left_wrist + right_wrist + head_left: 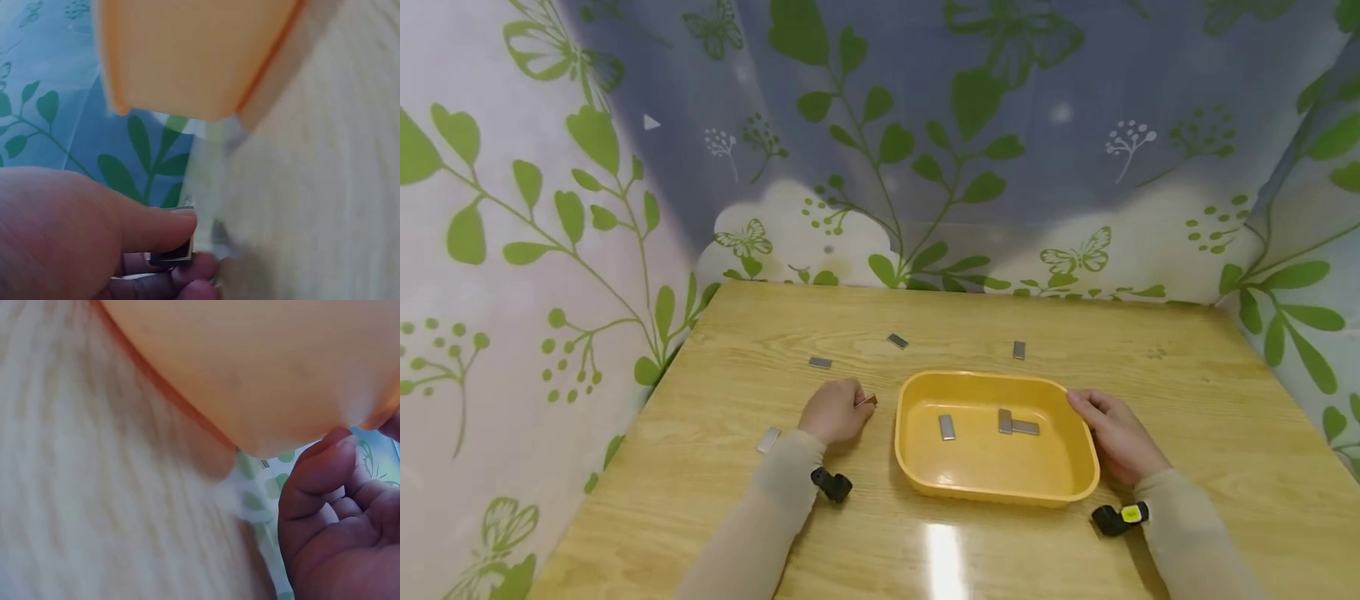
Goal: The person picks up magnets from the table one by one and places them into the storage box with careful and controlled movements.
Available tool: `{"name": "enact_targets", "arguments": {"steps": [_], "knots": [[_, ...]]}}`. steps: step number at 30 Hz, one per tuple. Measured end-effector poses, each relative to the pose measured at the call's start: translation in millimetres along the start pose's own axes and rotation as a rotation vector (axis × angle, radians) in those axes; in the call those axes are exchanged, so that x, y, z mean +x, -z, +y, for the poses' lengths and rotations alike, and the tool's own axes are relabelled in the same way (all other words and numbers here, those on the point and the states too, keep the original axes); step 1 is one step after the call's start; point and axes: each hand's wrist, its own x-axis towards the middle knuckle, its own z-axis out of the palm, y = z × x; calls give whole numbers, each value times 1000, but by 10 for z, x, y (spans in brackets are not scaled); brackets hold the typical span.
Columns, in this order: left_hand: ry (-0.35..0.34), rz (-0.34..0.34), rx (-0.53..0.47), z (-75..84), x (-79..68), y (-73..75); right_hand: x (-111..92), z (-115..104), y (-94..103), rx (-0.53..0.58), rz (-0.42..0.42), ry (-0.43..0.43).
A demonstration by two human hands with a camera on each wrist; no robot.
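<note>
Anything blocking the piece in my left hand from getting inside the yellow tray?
Only the left wall of the tray; nothing else visible stands between it and the piece in your left hand.

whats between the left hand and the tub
In the head view, the block that the left hand pinches, then bare table up to the tub.

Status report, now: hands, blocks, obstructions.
Left hand pinches small block, left of yellow tray. Right hand grips tray's right side. Three blocks inside, four on table. Nothing seen between held block and tray.
</note>
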Motion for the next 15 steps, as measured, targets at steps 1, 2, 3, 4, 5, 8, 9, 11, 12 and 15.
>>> {"name": "enact_targets", "arguments": {"steps": [1,2,3,4,5,8,9,11,12,15], "knots": [[-11,11,-17,-2,6,12,-5,6,0,11,-1,1],[-22,18,-33,-4,11,26,-8,11,0,22,-3,3],[-27,18,-46,-8,15,36,-10,15,1,29,-7,4],[-29,15,-55,-9,14,50,-10,19,2,32,-11,6],[-31,11,-55,-11,14,61,-9,22,5,30,-15,8],[-34,-12,-46,-20,9,84,-3,28,8,36,-17,7],[-34,-17,-43,-22,10,90,0,29,10,37,-19,3],[-34,-23,-39,-23,12,99,1,30,12,42,-14,-1],[-32,-25,-42,-24,11,103,1,29,10,48,-10,-6],[-26,-30,-48,-27,15,103,-1,23,10,52,-11,-5]]}}
